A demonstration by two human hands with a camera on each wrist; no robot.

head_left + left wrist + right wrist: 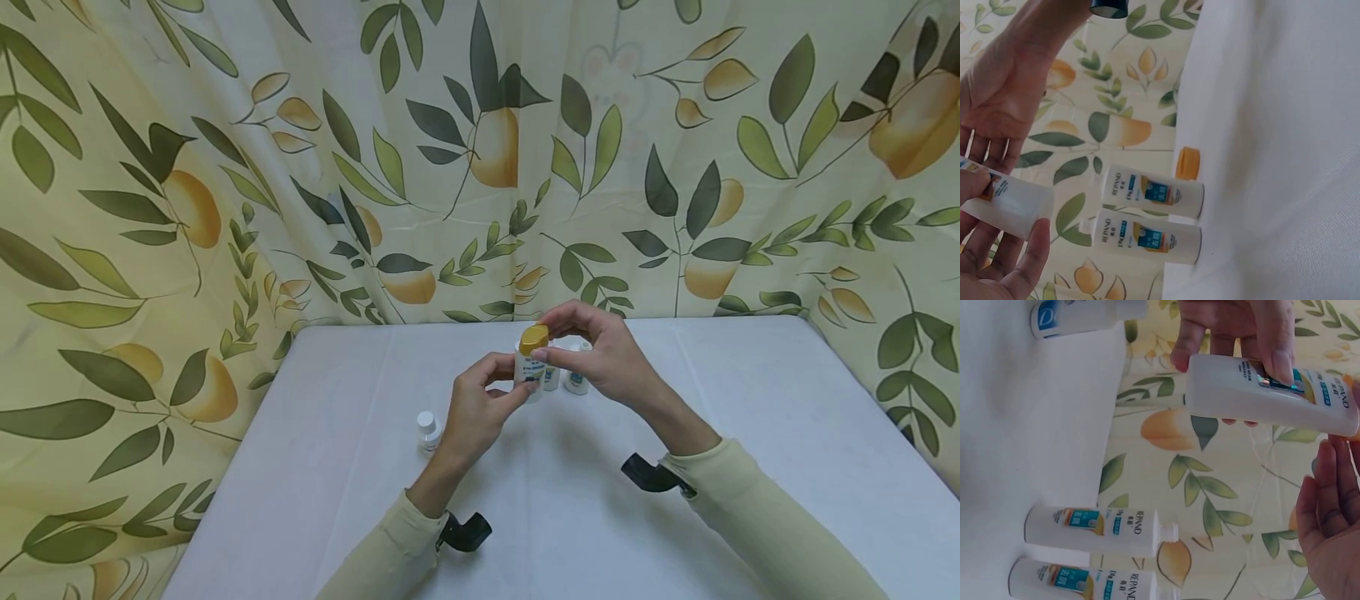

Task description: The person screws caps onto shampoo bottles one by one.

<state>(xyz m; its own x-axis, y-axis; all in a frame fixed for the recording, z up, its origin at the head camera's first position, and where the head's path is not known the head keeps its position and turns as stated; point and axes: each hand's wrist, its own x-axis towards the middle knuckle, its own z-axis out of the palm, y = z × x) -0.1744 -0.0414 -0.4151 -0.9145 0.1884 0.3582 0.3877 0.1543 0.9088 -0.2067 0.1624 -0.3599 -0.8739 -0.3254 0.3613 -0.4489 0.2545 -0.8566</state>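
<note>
A white REPAND bottle (529,377) with a blue label stands between my hands, raised above the table. My left hand (480,407) grips its body, with the thumb over the label in the right wrist view. The fingers and thumb of my right hand (611,360) pinch the yellow-orange cap (534,339) on its top. Beyond the hands are two similar bottles, one (1094,531) beside the other (1066,579), both with bare threaded necks. A loose orange cap (1189,163) lies next to them; my right hand hides it in the head view.
A small white bottle (428,431) with a white cap stands on the table left of my left forearm. White cloth covers the table (360,500). A curtain (450,167) patterned with leaves and fruit hangs along the back and both sides.
</note>
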